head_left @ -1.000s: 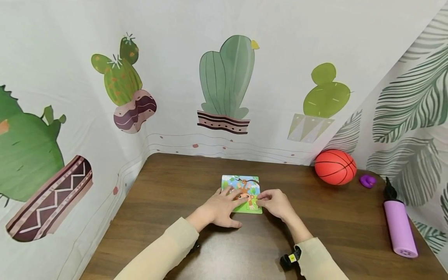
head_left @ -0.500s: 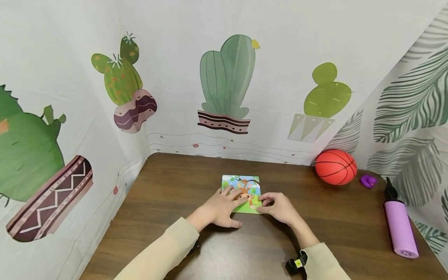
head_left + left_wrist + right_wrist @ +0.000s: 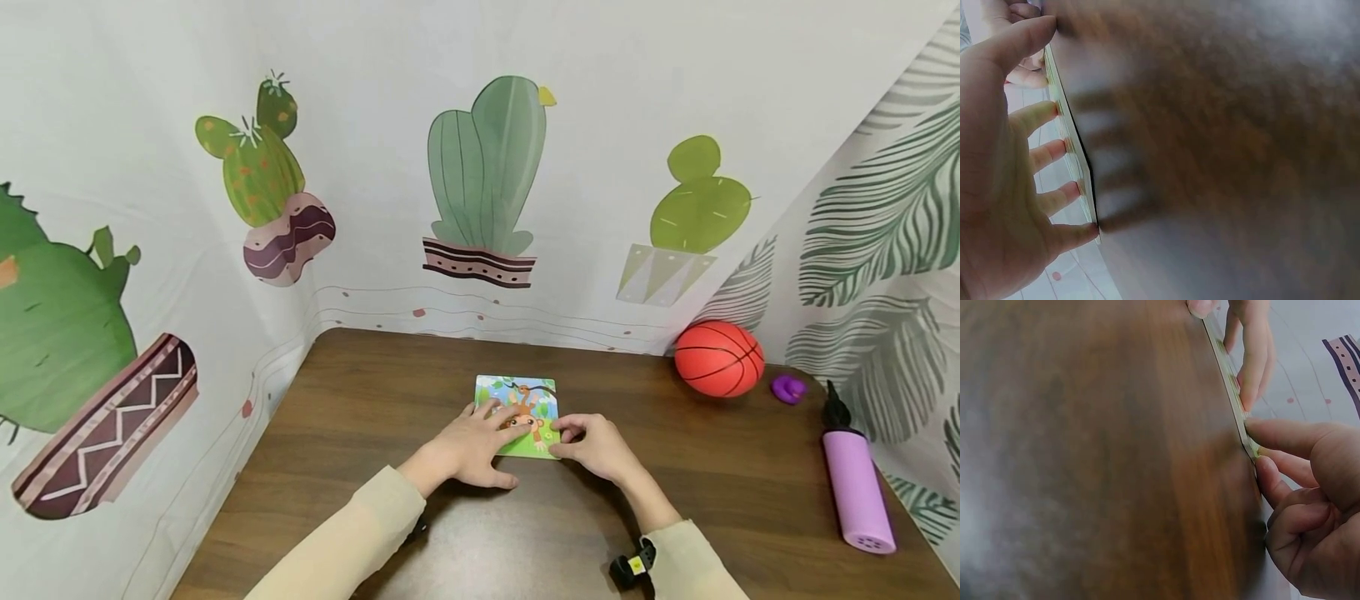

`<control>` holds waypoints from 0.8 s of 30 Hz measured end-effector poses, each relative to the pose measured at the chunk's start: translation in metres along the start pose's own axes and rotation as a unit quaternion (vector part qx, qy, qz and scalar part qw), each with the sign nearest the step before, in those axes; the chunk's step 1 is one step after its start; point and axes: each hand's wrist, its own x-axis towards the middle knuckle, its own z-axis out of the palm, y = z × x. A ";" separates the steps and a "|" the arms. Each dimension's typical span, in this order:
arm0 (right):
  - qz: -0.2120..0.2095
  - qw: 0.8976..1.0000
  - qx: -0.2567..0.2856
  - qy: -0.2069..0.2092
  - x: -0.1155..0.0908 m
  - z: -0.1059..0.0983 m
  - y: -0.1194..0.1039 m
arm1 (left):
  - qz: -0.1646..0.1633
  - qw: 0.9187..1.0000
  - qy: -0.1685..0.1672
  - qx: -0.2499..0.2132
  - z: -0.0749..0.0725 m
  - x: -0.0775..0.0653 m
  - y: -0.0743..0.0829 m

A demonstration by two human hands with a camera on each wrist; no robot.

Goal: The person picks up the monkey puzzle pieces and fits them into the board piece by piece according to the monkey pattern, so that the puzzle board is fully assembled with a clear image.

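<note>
A square picture puzzle [image 3: 536,395] with a monkey hanging from a branch lies on the brown table. My left hand [image 3: 471,448] rests on its left and middle with fingers spread; the left wrist view shows those fingertips on the top of the thin puzzle board [image 3: 1079,159]. At the lower right corner, my right hand [image 3: 596,446] pinches the board's edge between thumb and fingers. In the right wrist view the right thumb [image 3: 1282,434] sits on that edge, with curled fingertips [image 3: 1267,472] right beside it. Part of the picture is hidden under the left hand.
An orange-red toy basketball [image 3: 720,358] stands at the table's back right. Beside it are a purple rubber duck [image 3: 789,388] and a lilac hand pump [image 3: 858,490] with a black nozzle. Cactus-printed cloth [image 3: 360,167] hangs behind the table [image 3: 390,375].
My right hand has shifted slightly right and toward me, its thumb now at the puzzle's near right corner. The outlined piece there now looks flush. The left hand has stayed put.
</note>
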 end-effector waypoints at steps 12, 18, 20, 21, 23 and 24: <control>0.002 1.000 -0.002 0.012 -0.009 -0.002 0.003 | 0.018 1.000 0.012 -0.005 0.002 0.003 0.000; -0.013 1.000 -0.014 0.019 -0.008 -0.001 0.003 | 0.019 1.000 0.010 -0.005 0.003 0.001 -0.003; -0.034 0.999 -0.017 0.030 -0.007 -0.004 0.002 | 0.024 1.000 0.012 -0.010 0.002 0.000 -0.006; -0.047 0.998 -0.019 0.038 -0.007 -0.006 0.000 | 0.028 0.999 0.017 -0.014 0.001 -0.001 -0.008; -0.077 0.995 -0.021 0.060 -0.006 -0.014 -0.004 | 0.034 0.999 0.030 -0.024 -0.005 -0.004 -0.015; -0.093 0.993 -0.025 0.073 -0.006 -0.020 -0.007 | 0.035 0.998 0.039 -0.030 -0.010 -0.005 -0.019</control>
